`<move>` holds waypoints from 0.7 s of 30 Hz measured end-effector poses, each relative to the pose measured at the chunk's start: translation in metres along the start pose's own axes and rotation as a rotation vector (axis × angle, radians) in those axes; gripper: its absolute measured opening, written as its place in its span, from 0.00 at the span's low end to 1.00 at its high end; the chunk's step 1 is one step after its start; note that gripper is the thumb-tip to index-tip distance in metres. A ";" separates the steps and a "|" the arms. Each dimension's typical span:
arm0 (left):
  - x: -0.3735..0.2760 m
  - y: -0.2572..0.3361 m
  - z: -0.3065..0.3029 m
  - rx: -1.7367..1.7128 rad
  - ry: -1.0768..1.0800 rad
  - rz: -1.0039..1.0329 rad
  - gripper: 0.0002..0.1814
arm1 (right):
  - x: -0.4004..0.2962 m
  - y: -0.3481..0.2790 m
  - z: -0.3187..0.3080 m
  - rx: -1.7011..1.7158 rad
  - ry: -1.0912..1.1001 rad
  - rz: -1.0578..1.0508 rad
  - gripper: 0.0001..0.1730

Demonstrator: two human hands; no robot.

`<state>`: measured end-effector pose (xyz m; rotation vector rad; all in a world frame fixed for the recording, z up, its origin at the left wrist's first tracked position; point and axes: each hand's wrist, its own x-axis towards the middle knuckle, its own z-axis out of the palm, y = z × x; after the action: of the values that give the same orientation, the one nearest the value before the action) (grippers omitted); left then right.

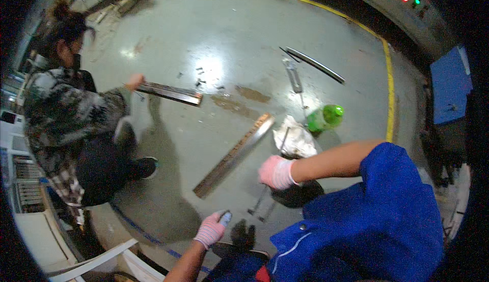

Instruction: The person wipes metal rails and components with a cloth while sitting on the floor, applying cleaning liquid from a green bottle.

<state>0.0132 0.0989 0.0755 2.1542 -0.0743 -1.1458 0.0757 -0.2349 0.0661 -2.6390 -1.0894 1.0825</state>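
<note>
My right hand (277, 172), in a pink-and-white striped glove, is closed around a thin dark metal rod (284, 138). My left hand (213, 228), gloved alike, hovers low over the floor; its finger spread is unclear. Between my hands and a crouching person lies a long metal bar (235, 156), with a brownish rough side and a shiny side. A crumpled white cloth (294, 138) lies just beyond my right hand, beside a green plastic bottle (325, 118) lying on its side. Farther off are a flat slotted metal piece (293, 76) and a shiny metal strip (315, 65).
At left a crouching person (76, 121) holds another metal bar (170, 93) by one end. Small dark pieces (200, 76) and wet patches (250, 94) mark the floor. A white frame (130, 261) stands lower left; a blue panel (450, 87) is at far right.
</note>
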 end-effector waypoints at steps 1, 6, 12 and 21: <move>-0.006 0.007 0.000 0.054 -0.001 0.011 0.21 | 0.005 0.005 -0.001 -0.008 0.008 -0.008 0.10; -0.005 0.015 -0.007 0.152 0.013 -0.018 0.24 | 0.000 0.041 -0.007 -0.028 -0.004 -0.075 0.12; 0.001 0.030 -0.003 0.207 0.133 0.104 0.31 | -0.002 0.022 -0.016 0.017 -0.057 -0.119 0.09; -0.003 0.049 -0.001 -0.093 -0.185 -0.094 0.29 | 0.001 -0.005 -0.005 0.151 0.133 -0.176 0.10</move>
<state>0.0247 0.0630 0.1066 1.9845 -0.0020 -1.3735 0.0769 -0.2297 0.0710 -2.4080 -1.1391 0.9037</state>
